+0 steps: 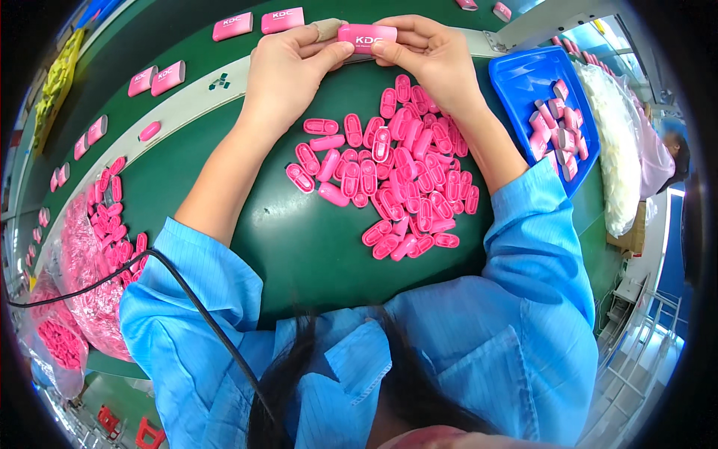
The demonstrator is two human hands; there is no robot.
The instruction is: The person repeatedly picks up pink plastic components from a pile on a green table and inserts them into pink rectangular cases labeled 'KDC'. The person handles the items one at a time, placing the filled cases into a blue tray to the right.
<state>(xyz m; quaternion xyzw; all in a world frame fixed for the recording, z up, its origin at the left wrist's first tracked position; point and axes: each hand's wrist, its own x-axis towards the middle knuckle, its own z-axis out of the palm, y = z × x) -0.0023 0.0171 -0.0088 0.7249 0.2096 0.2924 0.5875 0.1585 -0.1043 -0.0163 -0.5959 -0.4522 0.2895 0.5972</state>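
A flat pink casing (366,36) with white printing is held level beyond the pile, at the pale rail. My left hand (288,71) pinches its left end between thumb and fingers; one fingertip wears a beige finger cover (327,30). On the other end, my right hand (441,67) grips with thumb and fingers. Whether a cap sits in either end of the casing is hidden by the fingers. Between my forearms, many small pink oval caps (368,176) lie heaped on the green table (280,254), some hollow side up.
At the right, a blue tray (511,75) holds several pink casings (561,135). Pairs of casings (232,27) stand along the green strip past the pale rail (187,116). Clear bags (90,262) with pink parts lie left. A black cable (202,307) crosses my left sleeve.
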